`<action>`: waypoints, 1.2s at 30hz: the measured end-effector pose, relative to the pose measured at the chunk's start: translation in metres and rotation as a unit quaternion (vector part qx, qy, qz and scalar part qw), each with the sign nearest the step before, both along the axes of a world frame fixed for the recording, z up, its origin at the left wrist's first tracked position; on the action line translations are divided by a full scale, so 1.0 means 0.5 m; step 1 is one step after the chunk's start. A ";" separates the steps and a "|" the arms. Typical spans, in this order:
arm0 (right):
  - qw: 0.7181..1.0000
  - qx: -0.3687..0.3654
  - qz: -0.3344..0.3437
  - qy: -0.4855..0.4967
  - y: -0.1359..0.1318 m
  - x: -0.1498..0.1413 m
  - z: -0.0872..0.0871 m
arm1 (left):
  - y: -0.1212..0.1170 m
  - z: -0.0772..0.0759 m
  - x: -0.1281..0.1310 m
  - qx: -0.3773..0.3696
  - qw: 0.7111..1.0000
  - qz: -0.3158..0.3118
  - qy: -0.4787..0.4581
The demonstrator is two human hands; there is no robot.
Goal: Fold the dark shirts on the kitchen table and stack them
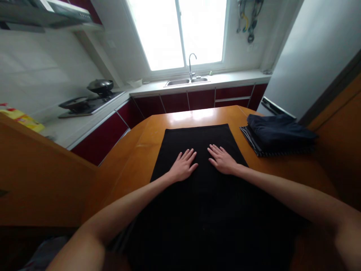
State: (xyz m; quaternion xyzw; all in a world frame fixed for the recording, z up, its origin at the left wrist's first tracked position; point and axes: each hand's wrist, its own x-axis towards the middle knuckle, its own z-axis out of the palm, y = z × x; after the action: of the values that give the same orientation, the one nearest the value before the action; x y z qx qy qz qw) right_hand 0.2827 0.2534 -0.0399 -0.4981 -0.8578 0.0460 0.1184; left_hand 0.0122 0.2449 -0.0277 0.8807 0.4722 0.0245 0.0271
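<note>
A black piece of cloth [201, 137], likely a garment, is spread flat over the wooden table [135, 150], with its straight far edge short of the table's far side. My left hand [183, 165] rests palm down on the cloth, fingers stretched forward. Level with it, my right hand [221, 159] also lies flat on the black fabric, fingers extended. A gap of bare cloth separates the two hands. Toward me the fabric darkens, and its near edge cannot be made out.
Folded dark clothes [279, 131] are stacked on the table's right side. Beyond stand a counter with a sink [186, 81], and at left a stove [96, 103] holding a lidded pan [100, 86]. A large grey appliance [307, 56] rises at right.
</note>
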 end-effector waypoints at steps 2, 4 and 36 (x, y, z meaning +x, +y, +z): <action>0.999 -0.009 -0.046 -0.010 0.002 0.076 0.008 | 0.006 0.016 -0.065 -0.009 0.997 0.078 0.016; 0.995 -0.006 -0.095 -0.019 0.003 0.129 0.029 | 0.018 0.040 -0.112 -0.014 0.986 0.165 0.032; 0.946 -0.049 -0.316 0.041 -0.367 0.296 0.037 | -0.218 0.025 0.005 0.007 0.997 0.078 0.000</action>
State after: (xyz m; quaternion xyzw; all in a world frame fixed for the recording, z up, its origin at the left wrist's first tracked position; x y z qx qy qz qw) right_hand 0.4309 0.0697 -0.0216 -0.7467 -0.6472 0.0690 0.1375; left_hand 0.0146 0.1357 -0.0154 0.8413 0.5394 0.0301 0.0193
